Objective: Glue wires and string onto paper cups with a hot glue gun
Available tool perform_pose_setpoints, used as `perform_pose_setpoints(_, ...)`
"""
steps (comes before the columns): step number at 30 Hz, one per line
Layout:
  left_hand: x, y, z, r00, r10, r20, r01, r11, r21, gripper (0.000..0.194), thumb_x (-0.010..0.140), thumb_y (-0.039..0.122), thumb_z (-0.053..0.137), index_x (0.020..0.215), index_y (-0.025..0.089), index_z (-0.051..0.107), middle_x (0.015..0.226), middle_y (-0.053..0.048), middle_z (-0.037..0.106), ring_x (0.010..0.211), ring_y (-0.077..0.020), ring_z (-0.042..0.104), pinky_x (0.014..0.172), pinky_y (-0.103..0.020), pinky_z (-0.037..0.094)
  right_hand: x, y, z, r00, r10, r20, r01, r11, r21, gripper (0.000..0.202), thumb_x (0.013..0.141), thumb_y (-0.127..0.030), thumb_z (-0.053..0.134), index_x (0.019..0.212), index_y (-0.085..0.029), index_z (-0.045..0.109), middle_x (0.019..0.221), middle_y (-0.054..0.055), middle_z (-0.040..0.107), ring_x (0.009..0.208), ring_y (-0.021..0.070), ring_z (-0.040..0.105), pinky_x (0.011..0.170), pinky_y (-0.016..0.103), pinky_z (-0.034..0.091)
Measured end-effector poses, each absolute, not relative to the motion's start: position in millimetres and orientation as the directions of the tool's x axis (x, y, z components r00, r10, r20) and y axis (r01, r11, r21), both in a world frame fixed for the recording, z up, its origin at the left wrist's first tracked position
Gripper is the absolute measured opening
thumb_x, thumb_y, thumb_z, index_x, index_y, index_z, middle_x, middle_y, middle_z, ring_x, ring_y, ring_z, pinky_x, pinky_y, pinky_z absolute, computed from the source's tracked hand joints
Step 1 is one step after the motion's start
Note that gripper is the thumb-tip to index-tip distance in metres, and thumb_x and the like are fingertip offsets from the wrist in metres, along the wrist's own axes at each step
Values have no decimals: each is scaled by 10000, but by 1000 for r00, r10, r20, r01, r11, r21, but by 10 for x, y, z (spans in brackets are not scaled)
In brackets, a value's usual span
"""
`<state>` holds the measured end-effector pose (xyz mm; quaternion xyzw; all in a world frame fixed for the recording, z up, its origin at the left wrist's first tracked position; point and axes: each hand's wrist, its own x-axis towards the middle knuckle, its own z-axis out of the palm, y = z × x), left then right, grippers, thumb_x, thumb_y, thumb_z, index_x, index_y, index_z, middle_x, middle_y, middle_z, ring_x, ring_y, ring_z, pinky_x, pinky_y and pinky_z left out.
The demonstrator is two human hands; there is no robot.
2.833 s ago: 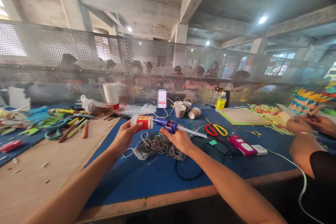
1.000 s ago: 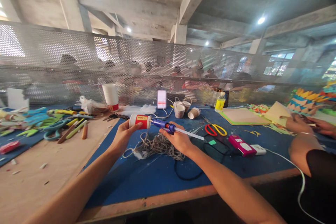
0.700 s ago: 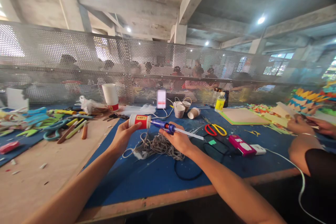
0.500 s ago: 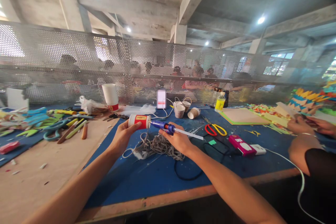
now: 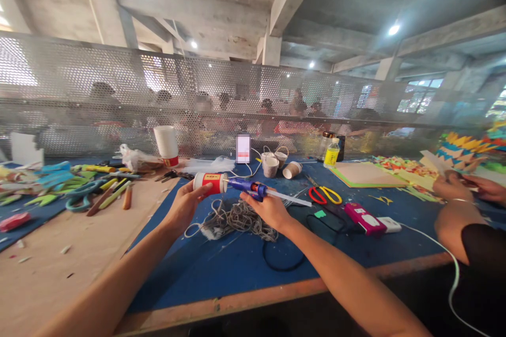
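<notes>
My left hand (image 5: 184,204) is closed around a red and white paper cup (image 5: 212,184), which lies on its side in the air. My right hand (image 5: 269,209) grips a blue glue gun (image 5: 242,185); a whitish glue stick (image 5: 290,198) sticks out of its rear. The gun's nozzle points left and meets the cup's right end; whether it touches cannot be made out. Below both hands lies a tangled heap of grey cord (image 5: 247,221) on the blue table mat (image 5: 190,274). Three cord-wrapped cups (image 5: 270,165) stand or lie beyond the gun.
Right of my hands are red-and-yellow scissors (image 5: 324,195), a magenta box (image 5: 364,218) with a white plug, and a yellow-labelled bottle (image 5: 331,152). Stacked paper cups (image 5: 166,145) and teal-handled scissors (image 5: 83,195) are at left. A co-worker's hands (image 5: 453,187) work at far right.
The glue gun has turned slightly, and its glue stick reaches a little farther right. The cup stays almost in place. At far right, the co-worker's hands have shifted slightly.
</notes>
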<state>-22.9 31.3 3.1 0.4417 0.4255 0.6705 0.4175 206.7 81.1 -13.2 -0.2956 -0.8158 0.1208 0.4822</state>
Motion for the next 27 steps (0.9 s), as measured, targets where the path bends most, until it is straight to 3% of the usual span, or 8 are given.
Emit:
perform_pose_setpoints(13,-219,279,8,-235,939,251,-118,-284,952,326,706,370,792,959,173,736,909,-69,780,774,-247,711,756,-352,529,2079,793,-100,-378,587,716,370,804,-465,302,923,-506,572,836,-218,606,789,26,675,736,187,640,717,274,483)
perform_pose_setpoints(27,-219,288,5,-227,921,315,-58,-336,940,359,704,392,802,984,175,742,942,-70,780,870,-250,697,856,-350,505,2087,813,-120,-357,581,731,387,805,-450,307,927,-502,565,836,-211,604,794,38,676,741,193,640,724,281,488)
